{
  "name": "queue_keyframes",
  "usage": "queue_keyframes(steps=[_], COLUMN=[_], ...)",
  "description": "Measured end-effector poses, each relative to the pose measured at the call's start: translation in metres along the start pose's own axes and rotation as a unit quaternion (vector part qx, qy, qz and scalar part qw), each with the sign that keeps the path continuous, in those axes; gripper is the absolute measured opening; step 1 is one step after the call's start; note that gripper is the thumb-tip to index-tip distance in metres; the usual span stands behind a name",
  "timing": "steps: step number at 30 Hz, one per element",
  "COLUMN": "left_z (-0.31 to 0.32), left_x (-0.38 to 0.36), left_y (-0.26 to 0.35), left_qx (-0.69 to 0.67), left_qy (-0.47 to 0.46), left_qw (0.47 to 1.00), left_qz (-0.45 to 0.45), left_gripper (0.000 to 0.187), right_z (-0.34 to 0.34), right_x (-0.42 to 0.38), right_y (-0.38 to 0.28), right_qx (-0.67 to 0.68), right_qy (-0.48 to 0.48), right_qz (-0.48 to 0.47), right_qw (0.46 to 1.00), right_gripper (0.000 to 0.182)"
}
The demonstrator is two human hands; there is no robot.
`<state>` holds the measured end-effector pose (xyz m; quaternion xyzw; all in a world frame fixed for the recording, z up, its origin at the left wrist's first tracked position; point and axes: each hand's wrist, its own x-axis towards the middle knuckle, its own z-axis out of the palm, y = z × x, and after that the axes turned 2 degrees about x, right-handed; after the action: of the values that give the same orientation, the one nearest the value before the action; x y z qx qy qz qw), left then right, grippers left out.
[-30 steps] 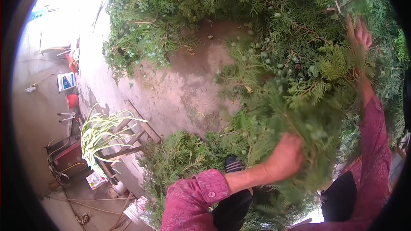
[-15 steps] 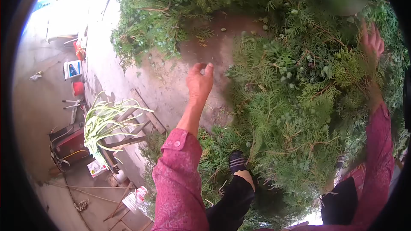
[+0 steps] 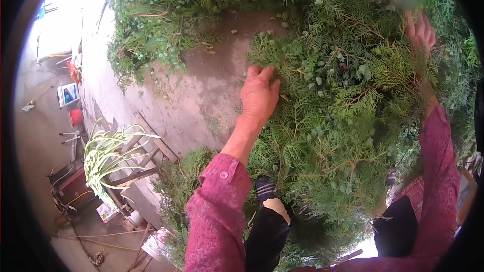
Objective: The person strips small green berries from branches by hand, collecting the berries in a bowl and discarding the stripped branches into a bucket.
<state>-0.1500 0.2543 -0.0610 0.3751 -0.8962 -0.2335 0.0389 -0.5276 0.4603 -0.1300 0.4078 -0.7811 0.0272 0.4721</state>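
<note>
Leafy green branches (image 3: 348, 136) with small round cones lie in a big heap on the right. At the heap's left edge, my left hand (image 3: 259, 93) has its fingers curled round the tip of a green branch (image 3: 277, 58). Farther right, my right hand (image 3: 421, 32) rests among the foliage with its fingers stretched and spread. Sprigs partly cover the wrist of that hand. Another mass of branches (image 3: 156, 25) lies at the upper left of the bare concrete floor (image 3: 201, 90).
Long pale green stalks (image 3: 108, 156) lie on a wooden frame (image 3: 156, 141) at the left. Beyond are a white and blue bucket (image 3: 68, 94), a red container (image 3: 76, 117) and a dark red box (image 3: 78, 186). My foot (image 3: 265, 189) stands among the branches.
My left hand has moved right, from above the bare floor to the heap's edge, and its fingers have closed there. The whole view has shifted, so the surroundings appear farther left.
</note>
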Motion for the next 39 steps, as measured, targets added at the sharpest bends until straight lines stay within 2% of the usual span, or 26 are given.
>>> queue_keyframes(steps=[4, 6, 7, 9, 12, 13, 14, 15, 16, 17, 18, 20, 21, 22, 23, 25, 26, 28, 30, 31, 32, 33, 34, 36, 37, 39], left_z=[0.022, 0.025, 0.022, 0.006, -0.045, -0.068, -0.086, -0.112, -0.115, -0.095, -0.157, -0.201, -0.219, -0.235, -0.250, -0.281, -0.290, -0.292, -0.299, -0.298, -0.295, -0.295, -0.298, -0.313, -0.325, -0.315], left_x=[0.000, -0.017, -0.031, -0.069, -0.108, -0.117, -0.125, -0.135, -0.147, -0.155, -0.171, -0.201, -0.221, -0.242, -0.265, -0.315, -0.341, -0.392, -0.449, -0.473, -0.494, -0.512, -0.529, -0.554, -0.566, -0.571], left_y=[0.006, 0.010, 0.017, 0.035, 0.074, 0.089, 0.101, 0.119, 0.126, 0.133, 0.159, 0.185, 0.196, 0.206, 0.215, 0.225, 0.229, 0.233, 0.242, 0.245, 0.244, 0.248, 0.256, 0.272, 0.283, 0.281], left_qx=[-0.016, -0.039, -0.050, -0.129, -0.194, -0.213, -0.220, -0.214, -0.263, -0.374, -0.324, -0.282, -0.278, -0.308, -0.338, -0.388, -0.439, -0.515, -0.665, -0.670, -0.725, -0.774, -0.772, -0.817, -0.656, -0.673], left_qy=[-0.102, -0.196, -0.230, -0.201, -0.159, -0.149, -0.168, -0.159, -0.143, -0.082, -0.069, -0.099, -0.077, -0.060, -0.045, -0.037, -0.049, 0.019, 0.045, 0.047, 0.043, 0.040, 0.037, 0.067, 0.146, 0.146], left_qw=[0.993, 0.980, 0.972, 0.971, 0.967, 0.963, 0.958, 0.960, 0.947, 0.915, 0.927, 0.943, 0.943, 0.939, 0.932, 0.917, 0.896, 0.855, 0.745, 0.740, 0.687, 0.632, 0.635, 0.572, 0.741, 0.724], left_qz=[-0.050, -0.016, 0.007, 0.022, 0.052, 0.071, 0.079, 0.088, 0.117, 0.127, 0.177, 0.148, 0.164, 0.142, 0.120, 0.086, 0.040, 0.053, -0.026, -0.027, -0.023, -0.017, -0.020, -0.024, -0.014, 0.031], left_gripper=[0.022, 0.019, 0.018, 0.017, 0.016, 0.014, 0.013, 0.015, 0.017, 0.016, 0.018, 0.021, 0.021, 0.021, 0.022, 0.022, 0.023, 0.024, 0.022, 0.022, 0.023, 0.024, 0.024, 0.022, 0.017, 0.014], right_z=[-0.023, -0.021, -0.021, -0.038, -0.069, -0.061, -0.115, -0.116, -0.099, -0.128, -0.160, -0.247, -0.271, -0.310, -0.338, -0.414, -0.445, -0.509, -0.569, -0.601, -0.630, -0.652, -0.670, -0.699, -0.711, -0.715], right_x=[0.007, 0.007, 0.012, 0.021, 0.043, 0.039, 0.090, 0.098, 0.075, 0.090, 0.100, 0.118, 0.099, 0.109, 0.090, 0.087, 0.084, 0.089, 0.086, 0.088, 0.084, 0.076, 0.069, 0.063, 0.062, 0.043], right_y=[-0.007, -0.008, -0.011, -0.017, -0.016, -0.006, -0.003, 0.011, 0.033, 0.040, 0.042, 0.046, 0.052, 0.053, 0.059, 0.073, 0.079, 0.087, 0.092, 0.093, 0.095, 0.098, 0.099, 0.107, 0.112, 0.124], right_qx=[-0.012, -0.073, -0.058, -0.106, 0.005, 0.057, 0.119, 0.177, 0.228, 0.207, 0.187, 0.244, 0.336, 0.344, 0.409, 0.433, 0.421, 0.400, 0.451, 0.505, 0.555, 0.555, 0.586, 0.622, 0.622, 0.641], right_qy=[-0.089, -0.165, -0.122, -0.250, -0.276, -0.359, -0.486, -0.541, -0.525, -0.586, -0.597, -0.554, -0.460, -0.508, -0.434, -0.519, -0.573, -0.638, -0.593, -0.577, -0.559, -0.561, -0.541, -0.515, -0.522, -0.519], right_qz=[0.008, -0.008, -0.013, -0.017, -0.014, -0.005, -0.001, 0.008, -0.048, -0.066, -0.078, -0.055, -0.026, -0.075, -0.092, -0.135, -0.146, -0.112, -0.081, -0.006, 0.073, 0.075, 0.076, 0.084, 0.073, 0.078], right_qw=[0.996, 0.984, 0.991, 0.962, 0.961, 0.931, 0.866, 0.822, 0.819, 0.781, 0.777, 0.794, 0.821, 0.786, 0.798, 0.725, 0.688, 0.648, 0.663, 0.642, 0.612, 0.610, 0.599, 0.584, 0.579, 0.560], right_gripper=[0.063, 0.065, 0.064, 0.059, 0.051, 0.054, 0.060, 0.068, 0.075, 0.078, 0.073, 0.059, 0.056, 0.045, 0.038, 0.049, 0.054, 0.062, 0.060, 0.057, 0.053, 0.053, 0.053, 0.052, 0.050, 0.047])
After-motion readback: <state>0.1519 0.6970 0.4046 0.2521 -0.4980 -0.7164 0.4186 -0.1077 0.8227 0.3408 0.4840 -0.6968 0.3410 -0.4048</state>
